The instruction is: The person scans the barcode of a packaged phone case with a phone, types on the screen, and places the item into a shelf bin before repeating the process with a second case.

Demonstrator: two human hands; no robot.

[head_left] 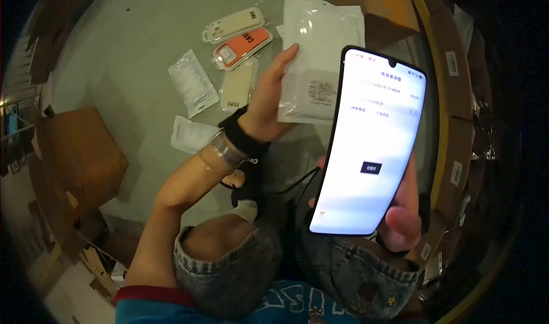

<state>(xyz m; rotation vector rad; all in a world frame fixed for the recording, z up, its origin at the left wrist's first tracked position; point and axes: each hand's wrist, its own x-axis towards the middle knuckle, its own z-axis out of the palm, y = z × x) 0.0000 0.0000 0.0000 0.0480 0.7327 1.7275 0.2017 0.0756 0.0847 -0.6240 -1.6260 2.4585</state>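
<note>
My left hand (pixel 267 106) is closed on a white plastic pouch (pixel 320 49), gripping its left side; a printed label shows near the pouch's bottom. In my right hand (pixel 401 215) is a smartphone (pixel 372 135) with a bright, mostly white screen and a small dark box on it. The phone covers the pouch's lower right corner and part of my right fingers. Beyond my left wrist lie an orange phone case pack (pixel 243 48), a cream case pack (pixel 235 25) above it and another cream case pack (pixel 239 86) below.
On the grey floor are a clear-and-white packet (pixel 193 82) and another white packet (pixel 194 134), partly behind my left forearm. A cardboard box (pixel 80 158) stands at the left, an open carton (pixel 380 15) at the top right. Labelled boxes (pixel 453 146) line the right side.
</note>
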